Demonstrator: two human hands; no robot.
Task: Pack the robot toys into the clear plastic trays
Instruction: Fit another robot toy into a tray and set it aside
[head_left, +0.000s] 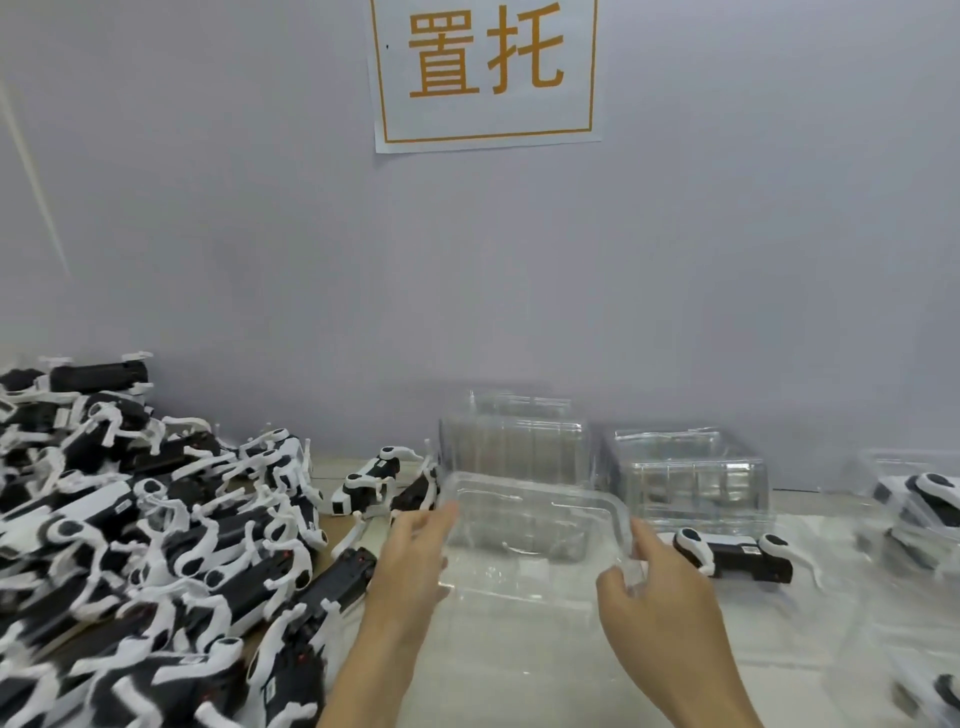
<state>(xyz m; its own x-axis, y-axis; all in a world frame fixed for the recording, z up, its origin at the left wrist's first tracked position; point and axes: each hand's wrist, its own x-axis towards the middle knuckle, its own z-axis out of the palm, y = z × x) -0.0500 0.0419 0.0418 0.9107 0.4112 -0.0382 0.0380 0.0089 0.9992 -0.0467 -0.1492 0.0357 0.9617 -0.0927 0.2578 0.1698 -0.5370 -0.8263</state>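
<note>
A clear plastic tray (530, 514) is held open above the table between both hands, its lid hanging toward me. My left hand (415, 556) holds its left edge, fingers curved round the rim. My right hand (649, 582) pinches the tray's right front corner. A big heap of black-and-white robot toys (156, 530) fills the left of the table. One robot toy (732, 553) lies alone just right of the tray. Another robot toy (369, 486) lies behind my left hand.
Two stacks of clear trays (514, 441) (685, 473) stand against the grey wall behind the held tray. At the far right, closed trays with toys inside (914, 499) are piled. A paper sign (485, 73) hangs on the wall. White sheeting covers the table's right part.
</note>
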